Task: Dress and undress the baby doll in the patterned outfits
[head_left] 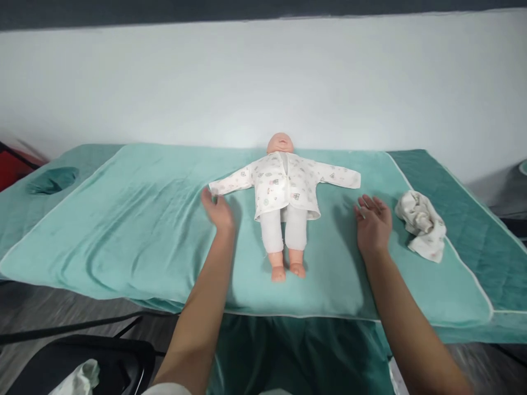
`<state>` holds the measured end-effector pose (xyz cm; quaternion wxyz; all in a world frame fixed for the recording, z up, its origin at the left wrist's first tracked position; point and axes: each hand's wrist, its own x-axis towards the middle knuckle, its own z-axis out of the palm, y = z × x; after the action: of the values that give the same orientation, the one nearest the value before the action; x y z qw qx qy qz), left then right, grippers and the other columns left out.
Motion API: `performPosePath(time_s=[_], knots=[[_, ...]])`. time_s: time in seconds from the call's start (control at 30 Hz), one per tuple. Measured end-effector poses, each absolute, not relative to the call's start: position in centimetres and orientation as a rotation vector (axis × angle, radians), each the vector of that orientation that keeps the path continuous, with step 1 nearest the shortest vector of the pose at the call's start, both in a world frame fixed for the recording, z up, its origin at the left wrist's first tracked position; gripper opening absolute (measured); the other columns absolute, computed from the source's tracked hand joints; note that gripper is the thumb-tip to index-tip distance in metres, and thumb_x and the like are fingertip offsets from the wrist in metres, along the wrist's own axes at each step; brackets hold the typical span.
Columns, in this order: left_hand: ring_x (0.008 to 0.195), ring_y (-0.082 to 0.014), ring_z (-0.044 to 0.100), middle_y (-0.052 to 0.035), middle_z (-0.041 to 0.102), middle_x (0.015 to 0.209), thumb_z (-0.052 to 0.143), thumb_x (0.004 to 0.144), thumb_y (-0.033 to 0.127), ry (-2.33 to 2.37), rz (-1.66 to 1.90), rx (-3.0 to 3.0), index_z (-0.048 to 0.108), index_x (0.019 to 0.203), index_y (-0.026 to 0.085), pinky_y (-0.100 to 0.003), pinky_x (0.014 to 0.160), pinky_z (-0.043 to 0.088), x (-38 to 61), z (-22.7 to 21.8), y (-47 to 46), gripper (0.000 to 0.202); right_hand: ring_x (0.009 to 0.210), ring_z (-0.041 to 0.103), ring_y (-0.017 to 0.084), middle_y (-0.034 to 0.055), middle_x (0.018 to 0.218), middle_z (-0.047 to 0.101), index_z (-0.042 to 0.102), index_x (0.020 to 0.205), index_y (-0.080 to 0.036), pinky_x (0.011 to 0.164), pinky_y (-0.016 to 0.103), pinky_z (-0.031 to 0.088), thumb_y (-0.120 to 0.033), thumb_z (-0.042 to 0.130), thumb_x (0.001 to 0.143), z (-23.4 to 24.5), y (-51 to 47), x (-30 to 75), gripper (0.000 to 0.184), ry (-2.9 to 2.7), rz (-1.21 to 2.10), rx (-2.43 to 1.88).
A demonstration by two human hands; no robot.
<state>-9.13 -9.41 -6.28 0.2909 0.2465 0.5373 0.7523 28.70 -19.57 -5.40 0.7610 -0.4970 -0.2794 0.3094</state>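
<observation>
A baby doll [283, 206] lies on its back on a teal towel [135, 236], head toward the wall, arms spread. It wears a white printed top and white pants. My left hand [218, 211] rests open on the towel just below the doll's left-side sleeve cuff, close to touching it. My right hand [374, 224] lies open and flat on the towel to the right of the doll, under the other sleeve and apart from it. Neither hand holds anything.
A crumpled white printed cloth [423, 224] lies on the towel right of my right hand. The towel covers a darker teal padded bed [486, 230] with a face hole [52, 180] at the far left. A black chair [102, 362] with a pale cloth [80, 378] stands at bottom left.
</observation>
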Motion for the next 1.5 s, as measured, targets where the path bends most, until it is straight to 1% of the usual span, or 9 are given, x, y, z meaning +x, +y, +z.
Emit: performPosePath(time_s=[0.27,0.4,0.6,0.77,0.93,1.07,1.27,1.4,1.5], knots=[[0.113,-0.0189,0.064,-0.005,0.071,0.112,0.068,0.082,0.012,1.339,1.61,1.245,0.073,0.105,0.024,-0.031,0.11,0.045,-6.7,-5.7,-17.1,0.026,0.151,0.03,0.04,0.0187,0.156,0.044,0.056,0.132,-0.023,0.122,0.069,0.015,-0.024,0.062,0.081,-3.3,-27.8,35.2,0.051,-1.533,-0.32,-1.911],[0.103,-0.0198,0.065,-0.0042,0.073,0.104,0.068,0.082,0.012,1.22,1.36,1.392,0.074,0.103,0.024,-0.033,0.108,0.045,-6.2,-5.4,-19.6,0.025,0.124,0.054,0.046,0.0309,0.135,0.055,0.062,0.122,-0.017,0.1,0.062,0.039,-0.022,0.065,0.079,-1.0,-27.4,38.6,0.044,-1.418,-0.119,-2.192],[0.092,-0.0166,0.064,-0.0032,0.071,0.093,0.066,0.085,0.014,1.184,1.385,1.288,0.073,0.096,0.021,-0.029,0.099,0.047,-6.3,-5.0,-22.7,0.015,0.079,0.054,0.023,0.0075,0.082,0.062,0.065,0.088,-0.02,0.083,0.043,0.041,-0.033,0.068,0.077,3.3,-27.8,34.5,0.018,-1.345,0.367,-2.028],[0.1,-0.0189,0.066,-0.0049,0.072,0.102,0.071,0.087,0.026,0.945,1.292,1.262,0.073,0.105,0.024,-0.032,0.102,0.048,-4.1,-1.0,-27.3,0.018,0.071,0.057,0.018,0.0015,0.08,0.065,0.064,0.09,-0.019,0.066,0.032,0.044,-0.051,0.073,0.075,5.4,-28.6,25.3,0.036,-1.303,0.798,-1.697],[0.132,-0.0286,0.054,-0.0058,0.058,0.143,0.089,0.068,0.023,0.722,1.192,1.243,0.067,0.126,0.031,-0.035,0.109,0.047,-2.8,4.2,-30.6,0.063,0.077,0.061,0.019,0.0015,0.088,0.068,0.066,0.098,-0.02,0.068,0.03,0.048,-0.049,0.081,0.073,8.3,-29.4,17.3,0.041,-1.298,1.177,-1.203],[0.124,-0.0261,0.058,-0.0045,0.061,0.135,0.091,0.066,0.02,0.789,1.358,1.158,0.066,0.122,0.028,-0.033,0.106,0.048,-4.0,5.9,-30.0,0.062,0.096,0.064,0.024,0.0044,0.106,0.069,0.069,0.109,-0.022,0.076,0.033,0.052,-0.046,0.078,0.08,10.9,-29.5,14.4,0.039,-1.616,1.171,-1.057],[0.091,-0.0173,0.061,0.0006,0.066,0.09,0.081,0.081,0.032,0.941,1.483,1.415,0.07,0.095,0.022,-0.025,0.085,0.048,-6.4,8.0,-28.1,0.021,0.104,0.062,0.025,0.0062,0.106,0.067,0.072,0.094,-0.021,0.089,0.038,0.052,-0.047,0.068,0.089,12.6,-28.0,13.1,0.027,-1.805,0.697,-1.161],[0.08,-0.0143,0.056,0.0013,0.063,0.082,0.077,0.085,0.038,0.963,1.532,1.48,0.068,0.09,0.02,-0.023,0.074,0.045,-7.3,10.4,-27.9,0.021,0.115,0.059,0.026,0.0073,0.131,0.059,0.065,0.125,-0.027,0.092,0.041,0.052,-0.048,0.074,0.084,13.9,-28.5,12.6,0.046,-1.904,0.491,-1.052],[0.079,-0.0144,0.056,0.0013,0.059,0.079,0.079,0.083,0.041,0.946,1.52,1.434,0.066,0.087,0.019,-0.023,0.072,0.044,-7.3,11.8,-28.2,0.026,0.112,0.06,0.026,0.0062,0.129,0.063,0.063,0.13,-0.028,0.093,0.039,0.051,-0.046,0.074,0.084,14.8,-29.4,11.8,0.051,-2.088,0.476,-0.955]])
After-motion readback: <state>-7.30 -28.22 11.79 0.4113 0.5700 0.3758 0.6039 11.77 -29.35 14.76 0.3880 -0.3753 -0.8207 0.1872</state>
